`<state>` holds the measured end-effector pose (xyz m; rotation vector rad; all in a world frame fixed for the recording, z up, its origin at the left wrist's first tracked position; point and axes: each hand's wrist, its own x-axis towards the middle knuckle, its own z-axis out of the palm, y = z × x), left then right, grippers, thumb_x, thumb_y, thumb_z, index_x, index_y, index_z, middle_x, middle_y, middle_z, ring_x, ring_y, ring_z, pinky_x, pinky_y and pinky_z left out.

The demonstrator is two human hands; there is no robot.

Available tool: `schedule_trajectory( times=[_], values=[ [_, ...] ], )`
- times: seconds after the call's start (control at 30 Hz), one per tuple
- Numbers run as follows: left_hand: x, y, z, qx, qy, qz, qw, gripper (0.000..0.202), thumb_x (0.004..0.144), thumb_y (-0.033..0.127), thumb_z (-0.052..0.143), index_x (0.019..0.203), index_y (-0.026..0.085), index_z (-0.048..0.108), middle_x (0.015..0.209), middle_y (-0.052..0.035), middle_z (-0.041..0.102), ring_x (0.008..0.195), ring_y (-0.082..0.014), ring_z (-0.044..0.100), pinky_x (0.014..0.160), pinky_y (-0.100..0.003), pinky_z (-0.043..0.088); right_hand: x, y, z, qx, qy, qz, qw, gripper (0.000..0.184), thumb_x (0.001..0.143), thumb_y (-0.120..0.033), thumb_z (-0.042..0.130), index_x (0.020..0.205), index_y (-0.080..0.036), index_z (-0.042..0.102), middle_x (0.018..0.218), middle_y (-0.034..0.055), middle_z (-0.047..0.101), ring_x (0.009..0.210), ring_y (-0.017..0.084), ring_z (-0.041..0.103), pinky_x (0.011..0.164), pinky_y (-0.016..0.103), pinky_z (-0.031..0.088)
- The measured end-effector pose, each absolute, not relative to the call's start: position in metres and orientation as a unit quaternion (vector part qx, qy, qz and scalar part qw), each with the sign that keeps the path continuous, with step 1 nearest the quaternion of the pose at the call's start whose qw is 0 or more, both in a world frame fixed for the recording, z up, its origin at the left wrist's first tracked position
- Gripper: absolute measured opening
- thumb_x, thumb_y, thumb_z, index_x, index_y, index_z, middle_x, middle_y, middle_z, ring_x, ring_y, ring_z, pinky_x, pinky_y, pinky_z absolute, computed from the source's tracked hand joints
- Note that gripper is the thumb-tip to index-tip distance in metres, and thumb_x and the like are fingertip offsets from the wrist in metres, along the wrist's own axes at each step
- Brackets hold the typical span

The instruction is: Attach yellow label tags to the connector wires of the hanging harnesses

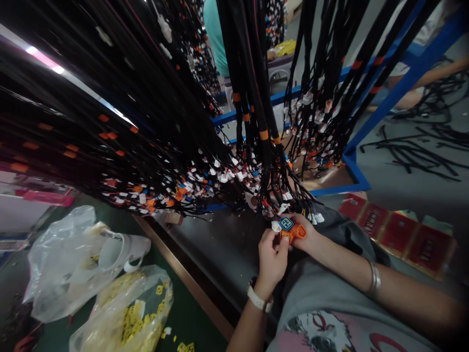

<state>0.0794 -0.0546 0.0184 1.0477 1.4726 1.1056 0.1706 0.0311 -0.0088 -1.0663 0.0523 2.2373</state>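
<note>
In front of my lap, my left hand (271, 259) pinches the near edge of an orange plastic connector (299, 231). From the other side, my right hand (307, 230) cups the same connector with bent fingers. A blue connector (287, 223) with a light-outlined face sits against the orange one. Beside my left fingertips is a small white connector (276, 226); whether they touch it I cannot tell. Black wire bundles (273, 178) hang down just beyond my hands, their ends carrying white plugs (316, 217).
A blue metal frame (357, 171) holds more hanging harnesses. At left, a green table (194, 320) carries a clear bag of yellow parts (134, 315) and a white mug (124, 249) on its side. Red flattened cardboard (394, 230) lies on the floor at right. Other people work beyond the frame.
</note>
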Motion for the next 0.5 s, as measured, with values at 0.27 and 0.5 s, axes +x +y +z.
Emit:
schedule_trajectory(
  times=[0.27,0.5],
  values=[
    [0.065,-0.046,0.014,0.347,0.631,0.451,0.527,0.023,0.08,0.032,0.054,0.085,0.011,0.063,0.068,-0.0018,0.059,0.06,-0.0106,0.053,0.059,-0.022,0.046,0.156,0.033,-0.001,-0.435,0.042,0.85,0.293,0.027,0.076,-0.003,0.039,0.055,-0.019,0.047,0.043,0.0006,0.054,0.041,0.015,0.054,0.048,0.026,0.048],
    [0.059,-0.045,0.01,0.329,0.695,0.497,0.402,0.02,0.079,0.022,0.053,0.097,0.015,0.054,0.088,-0.0051,0.059,0.076,-0.0119,0.057,0.066,-0.022,0.047,0.173,0.038,0.003,-0.434,0.038,0.859,0.27,0.022,0.078,-0.005,0.042,0.063,-0.018,0.053,0.047,0.0011,0.057,0.045,0.016,0.058,0.054,0.028,0.051]
  ],
)
